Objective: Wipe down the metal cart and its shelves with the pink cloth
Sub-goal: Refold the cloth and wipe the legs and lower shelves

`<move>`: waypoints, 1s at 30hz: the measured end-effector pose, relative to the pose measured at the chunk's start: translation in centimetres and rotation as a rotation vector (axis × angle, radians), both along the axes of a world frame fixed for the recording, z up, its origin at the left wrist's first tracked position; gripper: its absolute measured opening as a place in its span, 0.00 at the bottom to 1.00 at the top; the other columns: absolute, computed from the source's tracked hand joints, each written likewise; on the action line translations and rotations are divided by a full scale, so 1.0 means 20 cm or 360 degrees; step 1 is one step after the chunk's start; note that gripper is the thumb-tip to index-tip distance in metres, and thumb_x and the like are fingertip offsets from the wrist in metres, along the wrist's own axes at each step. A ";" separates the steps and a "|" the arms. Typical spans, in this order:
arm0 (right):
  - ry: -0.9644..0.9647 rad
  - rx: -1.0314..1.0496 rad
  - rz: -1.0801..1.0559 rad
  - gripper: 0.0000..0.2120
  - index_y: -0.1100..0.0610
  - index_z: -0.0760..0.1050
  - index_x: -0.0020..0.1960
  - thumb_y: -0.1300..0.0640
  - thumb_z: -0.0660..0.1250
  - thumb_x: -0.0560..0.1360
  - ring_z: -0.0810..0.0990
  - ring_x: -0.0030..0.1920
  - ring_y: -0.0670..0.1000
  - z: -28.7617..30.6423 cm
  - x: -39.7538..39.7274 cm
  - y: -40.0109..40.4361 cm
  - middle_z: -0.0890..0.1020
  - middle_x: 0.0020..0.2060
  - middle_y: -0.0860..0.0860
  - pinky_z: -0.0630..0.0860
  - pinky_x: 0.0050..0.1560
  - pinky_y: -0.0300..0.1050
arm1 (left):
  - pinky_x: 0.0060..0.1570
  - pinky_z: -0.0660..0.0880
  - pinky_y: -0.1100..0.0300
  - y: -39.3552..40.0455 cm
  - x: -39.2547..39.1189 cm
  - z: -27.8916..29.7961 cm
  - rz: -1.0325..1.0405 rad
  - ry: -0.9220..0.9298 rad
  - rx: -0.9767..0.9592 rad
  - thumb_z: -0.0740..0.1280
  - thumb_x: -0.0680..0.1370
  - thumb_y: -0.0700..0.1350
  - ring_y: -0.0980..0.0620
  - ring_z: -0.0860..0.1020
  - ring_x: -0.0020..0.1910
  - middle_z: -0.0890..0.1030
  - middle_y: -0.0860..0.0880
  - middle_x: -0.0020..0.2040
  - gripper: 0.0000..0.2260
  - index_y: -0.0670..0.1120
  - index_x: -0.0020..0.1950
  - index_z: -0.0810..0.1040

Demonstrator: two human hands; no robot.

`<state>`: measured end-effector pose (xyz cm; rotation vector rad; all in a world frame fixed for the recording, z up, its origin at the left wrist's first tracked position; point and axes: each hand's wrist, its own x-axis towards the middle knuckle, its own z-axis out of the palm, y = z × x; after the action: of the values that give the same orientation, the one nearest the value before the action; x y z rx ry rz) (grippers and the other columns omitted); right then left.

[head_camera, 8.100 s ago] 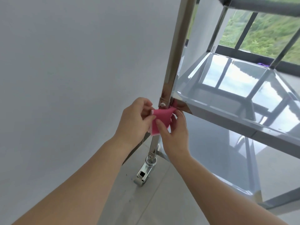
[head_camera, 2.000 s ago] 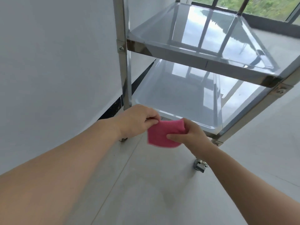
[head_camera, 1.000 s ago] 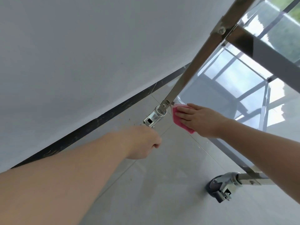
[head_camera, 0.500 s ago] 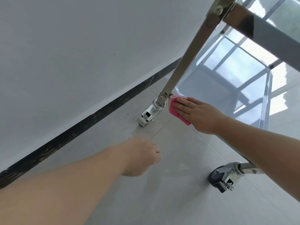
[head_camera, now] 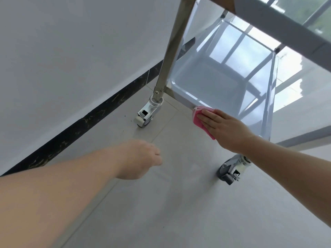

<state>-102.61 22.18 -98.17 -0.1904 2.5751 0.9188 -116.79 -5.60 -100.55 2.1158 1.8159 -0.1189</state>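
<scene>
The metal cart's bottom shelf (head_camera: 180, 98) is a shiny tray low over the floor. Its upright leg (head_camera: 172, 51) rises at the near-left corner. A folded pink cloth (head_camera: 197, 118) lies against the shelf's front rim. My right hand (head_camera: 222, 129) presses on it with flat, straight fingers, covering most of the cloth. My left hand (head_camera: 141, 158) hovers over the floor tiles in front of the cart, fingers curled under, holding nothing and touching nothing.
The middle shelf edge (head_camera: 268, 17) crosses the top right above my right hand. Two casters (head_camera: 146, 113) (head_camera: 231, 169) stand on the pale tiled floor. A white wall (head_camera: 71, 51) with a black baseboard (head_camera: 89, 120) runs close along the cart's left side.
My right hand has slid the cloth rightward along the bottom shelf's front rim, away from the leg corner. My left hand let go of the cloth earlier and stays low.
</scene>
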 end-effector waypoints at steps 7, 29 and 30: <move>-0.0052 0.0180 -0.0178 0.32 0.58 0.39 0.76 0.55 0.39 0.72 0.40 0.76 0.53 0.01 0.28 0.03 0.45 0.77 0.52 0.28 0.67 0.50 | 0.58 0.68 0.55 0.05 0.08 0.04 -0.0017 0.0027 -0.0041 0.54 0.78 0.41 0.51 0.70 0.59 0.72 0.52 0.61 0.16 0.49 0.65 0.68; -0.0040 0.0256 -0.0513 0.31 0.59 0.41 0.77 0.51 0.47 0.79 0.36 0.76 0.56 0.05 0.52 -0.05 0.43 0.77 0.53 0.31 0.71 0.54 | 0.59 0.69 0.54 0.08 0.14 0.10 -0.0043 0.0069 -0.0102 0.53 0.79 0.41 0.51 0.70 0.61 0.71 0.53 0.63 0.18 0.51 0.67 0.68; -0.0035 0.0252 -0.0501 0.31 0.59 0.40 0.77 0.50 0.48 0.79 0.36 0.75 0.56 0.04 0.47 -0.06 0.42 0.77 0.53 0.31 0.71 0.54 | 0.58 0.69 0.54 0.07 0.12 0.10 -0.0009 0.0064 -0.0100 0.53 0.79 0.40 0.51 0.70 0.61 0.71 0.53 0.63 0.18 0.51 0.67 0.68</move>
<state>-93.12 21.04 -97.33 0.2410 2.4046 0.9848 -114.40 -4.12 -98.61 2.0901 1.8045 -0.2185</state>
